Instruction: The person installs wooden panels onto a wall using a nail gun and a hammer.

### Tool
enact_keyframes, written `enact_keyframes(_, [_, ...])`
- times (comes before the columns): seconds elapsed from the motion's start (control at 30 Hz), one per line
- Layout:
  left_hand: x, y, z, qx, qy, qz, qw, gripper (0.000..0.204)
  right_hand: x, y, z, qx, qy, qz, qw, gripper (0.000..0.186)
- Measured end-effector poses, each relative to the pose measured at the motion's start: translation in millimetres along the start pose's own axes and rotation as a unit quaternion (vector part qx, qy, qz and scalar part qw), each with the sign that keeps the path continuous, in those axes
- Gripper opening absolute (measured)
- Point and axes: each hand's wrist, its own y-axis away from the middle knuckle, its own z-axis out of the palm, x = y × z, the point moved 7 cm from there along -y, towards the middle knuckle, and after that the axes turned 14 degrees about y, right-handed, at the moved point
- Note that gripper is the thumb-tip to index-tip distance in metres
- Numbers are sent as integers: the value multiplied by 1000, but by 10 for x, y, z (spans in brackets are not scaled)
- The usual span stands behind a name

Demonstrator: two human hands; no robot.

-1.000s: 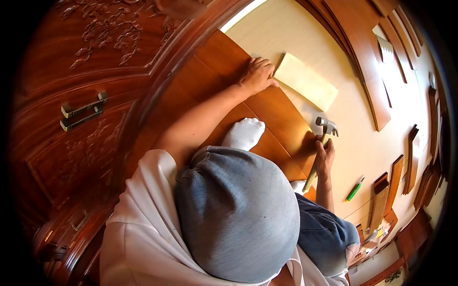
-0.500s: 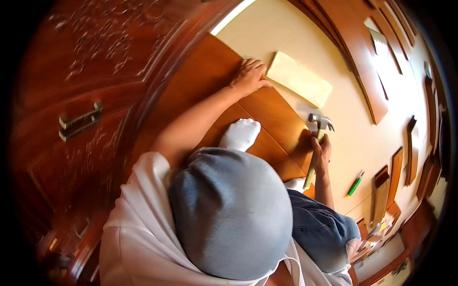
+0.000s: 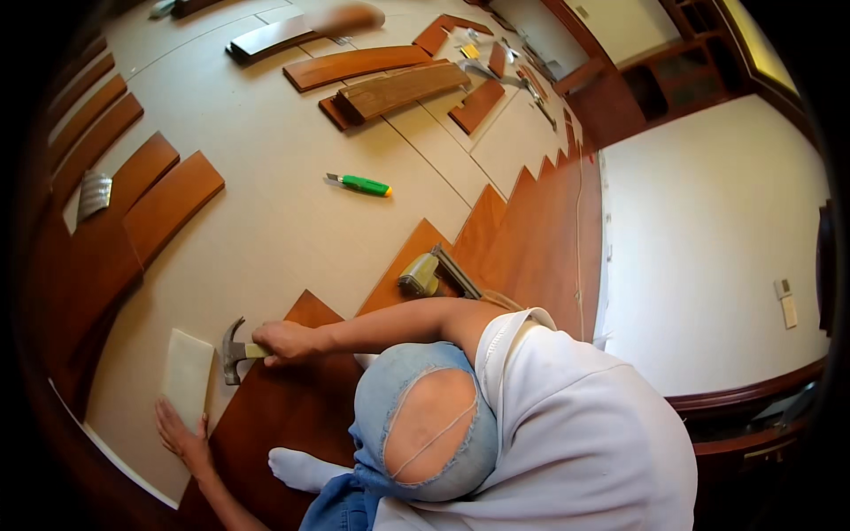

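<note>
My right hand is closed round the handle of a claw hammer, close under its grey metal head. The hammer is held over the edge of the laid reddish-brown floorboards. My left hand is open, fingers stretched out, at the near end of a pale rectangular block. The block lies on the light floor beside the boards' edge. Whether the fingers press on it, I cannot tell. My white-socked foot rests on the boards.
A nail gun lies on the stepped edge of the boards beyond my right arm. A green utility knife is on the light floor. Loose planks lie farther off, with more planks at the left. A white wall stands right.
The view has swung round to the right. My left hand has gone from the board's edge to the pale block. The hammer is still in my right hand.
</note>
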Motion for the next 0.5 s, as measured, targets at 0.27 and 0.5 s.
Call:
enact_keyframes(0.27, [-546,-185,340,-103,44,100,989,82,106,82,-236,-46,-28,133,990,46])
enact_keyframes(0.5, [382,39,-115,-9,8,67,998,61,165,-280,-425,2,-64,74,995,25])
